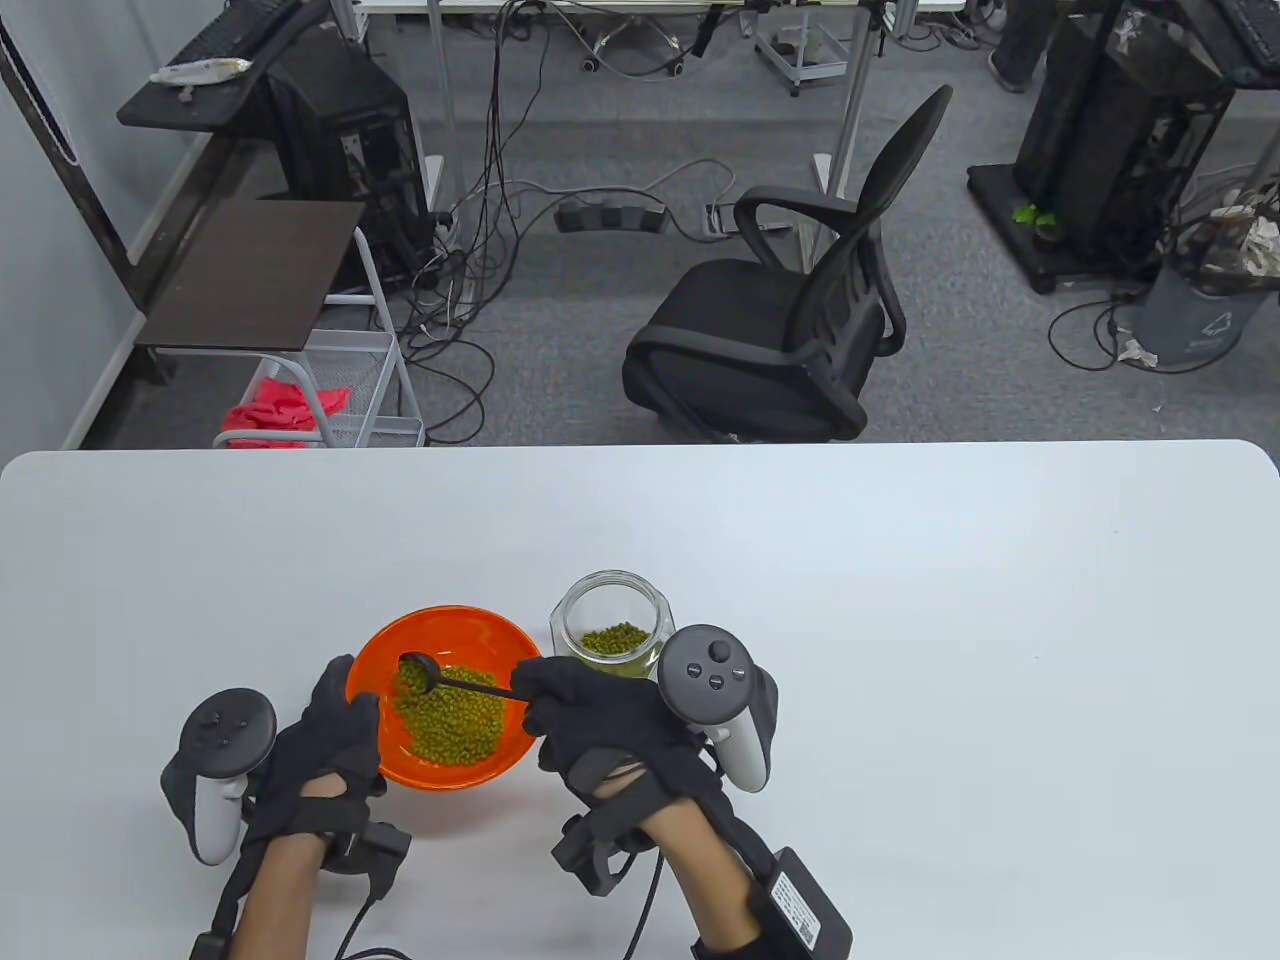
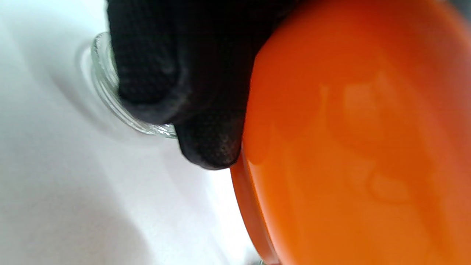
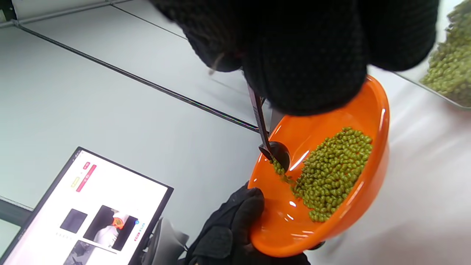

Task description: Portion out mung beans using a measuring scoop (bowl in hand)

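An orange bowl (image 1: pixel 480 630) with a heap of green mung beans (image 1: pixel 450 715) is held tilted just above the white table. My left hand (image 1: pixel 335 735) grips its near left rim, thumb inside (image 3: pixel 244 209), fingers under the base (image 2: pixel 206 143). My right hand (image 1: pixel 590 715) pinches the handle of a small black measuring scoop (image 1: pixel 420 668); its head is tipped over the bowl's far left side. In the right wrist view beans spill from the scoop (image 3: pixel 276 154) onto the heap (image 3: pixel 331 173). A glass jar (image 1: pixel 613 630) with some mung beans stands right behind the bowl.
The table's far edge (image 1: pixel 640 445) runs across the view, with a black office chair (image 1: pixel 780 330) beyond it. A monitor (image 3: pixel 88 206) shows at the lower left of the right wrist view. The jar's glass rim (image 2: pixel 110 95) sits behind my left fingers.
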A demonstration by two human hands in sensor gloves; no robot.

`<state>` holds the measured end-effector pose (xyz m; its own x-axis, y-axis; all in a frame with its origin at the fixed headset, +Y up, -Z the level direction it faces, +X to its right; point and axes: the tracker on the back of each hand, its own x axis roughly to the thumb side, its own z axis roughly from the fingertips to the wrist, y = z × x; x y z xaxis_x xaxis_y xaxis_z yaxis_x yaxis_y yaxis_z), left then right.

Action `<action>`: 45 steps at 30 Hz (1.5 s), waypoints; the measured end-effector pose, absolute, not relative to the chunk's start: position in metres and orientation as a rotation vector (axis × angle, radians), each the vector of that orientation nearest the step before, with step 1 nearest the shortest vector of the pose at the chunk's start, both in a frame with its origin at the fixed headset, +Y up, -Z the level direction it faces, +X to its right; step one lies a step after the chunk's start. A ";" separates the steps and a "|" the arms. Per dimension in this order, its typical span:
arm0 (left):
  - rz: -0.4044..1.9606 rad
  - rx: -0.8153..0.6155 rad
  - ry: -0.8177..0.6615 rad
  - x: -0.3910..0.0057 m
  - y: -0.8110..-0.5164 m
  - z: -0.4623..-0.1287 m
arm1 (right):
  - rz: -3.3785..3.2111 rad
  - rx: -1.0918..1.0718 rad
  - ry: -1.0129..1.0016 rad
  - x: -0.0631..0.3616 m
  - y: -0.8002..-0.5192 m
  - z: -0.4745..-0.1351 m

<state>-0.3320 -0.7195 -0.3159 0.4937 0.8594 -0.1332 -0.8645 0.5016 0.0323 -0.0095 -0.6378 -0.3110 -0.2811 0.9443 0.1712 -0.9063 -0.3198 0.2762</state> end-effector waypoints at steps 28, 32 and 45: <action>1.058 -0.046 0.141 -0.333 -0.720 -0.316 | 2.005 0.424 0.044 -0.014 -0.622 -0.300; 1.056 -0.046 0.142 -0.333 -0.720 -0.316 | 1.979 0.399 0.024 -0.010 -0.622 -0.301; 1.051 -0.053 0.148 -0.333 -0.720 -0.316 | 1.874 0.278 -0.025 0.019 -0.624 -0.311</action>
<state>-0.3326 -0.7200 -0.3161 0.4880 0.8604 -0.1469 -0.8675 0.4967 0.0272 0.0190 -0.6239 -0.3107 -0.2900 0.9351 0.2038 -0.9402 -0.3181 0.1217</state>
